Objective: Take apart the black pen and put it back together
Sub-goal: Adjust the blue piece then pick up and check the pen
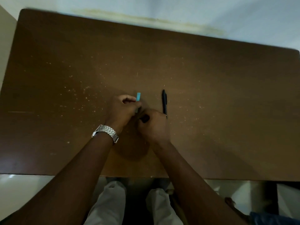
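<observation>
My brown table (211, 111) has many small pale scratches, mostly on the left part. A silver watch (106, 133) with a metal band is near the middle. Beyond the far edge I see a white wall (194, 10).

A black pen (164, 102) is seen lying flat on the brown counter (227, 95), whole, with its clip end pointed away from the person and its tip toward the near edge. It is laid almost straight front to back, just right of the two hands and apart from the blue-capped object held there. Its near end is placed close beside the right hand (153, 125); whether the two touch cannot be told.
</observation>
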